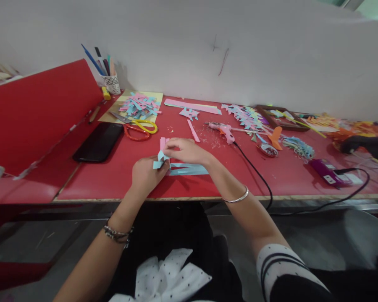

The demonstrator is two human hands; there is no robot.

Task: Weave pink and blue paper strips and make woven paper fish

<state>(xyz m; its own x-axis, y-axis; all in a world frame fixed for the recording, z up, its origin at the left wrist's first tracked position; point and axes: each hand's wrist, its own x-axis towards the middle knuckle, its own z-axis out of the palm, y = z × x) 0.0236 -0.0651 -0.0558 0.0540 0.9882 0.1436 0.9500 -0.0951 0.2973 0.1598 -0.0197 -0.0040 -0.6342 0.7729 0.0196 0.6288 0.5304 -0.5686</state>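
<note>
Near the front of the red table, my left hand (147,173) grips folded paper strips (162,157), blue and pink, between its fingers. Bent over from the right, my right hand (185,150) pinches the same strips at their upper right. A pink end stands up behind the fingers and short blue ends stick out to the left. Long blue paper strips (190,169) lie flat beneath and to the right of my hands. A single pink strip (193,130) rests just beyond my right hand.
Scissors (138,128) and a black phone (98,141) lie to the left. Behind are a pile of cut paper (140,105) and a pen cup (111,84). A pink glue gun (222,131) lies right, its cord running over the table edge to a purple socket box (330,173).
</note>
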